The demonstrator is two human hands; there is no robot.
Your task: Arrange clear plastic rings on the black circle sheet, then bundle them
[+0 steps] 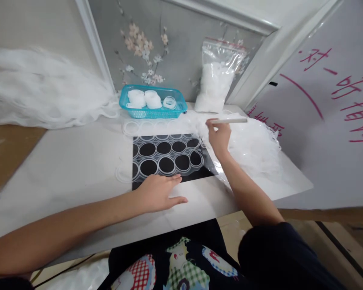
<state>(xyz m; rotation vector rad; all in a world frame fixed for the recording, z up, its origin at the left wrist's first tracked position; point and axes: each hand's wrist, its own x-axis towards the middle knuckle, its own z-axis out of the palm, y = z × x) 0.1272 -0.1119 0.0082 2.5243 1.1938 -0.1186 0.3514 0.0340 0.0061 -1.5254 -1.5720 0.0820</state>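
Observation:
My left hand [159,192] lies flat on the near edge of a black mat [196,174], fingers stretched and thumb apart. Its fingertips touch or nearly touch a clear sheet of joined white rings [166,165] spread over the mat. The sheet's rings run in rows, with the black showing through their centres. Above the mat's far right corner, my right hand [219,137] grips a slim pale stick-like tool [234,120] between thumb and fingers. The tool's kind cannot be made out, and its working end is hidden or too small to see.
A blue basket [153,114] at the back holds stacks of white rings [153,99]. Beside it stands a zip bag [213,84] filled with white material. White piles lie at left [42,88] and right [254,145]. A whiteboard [320,161] with red writing borders the table's right side.

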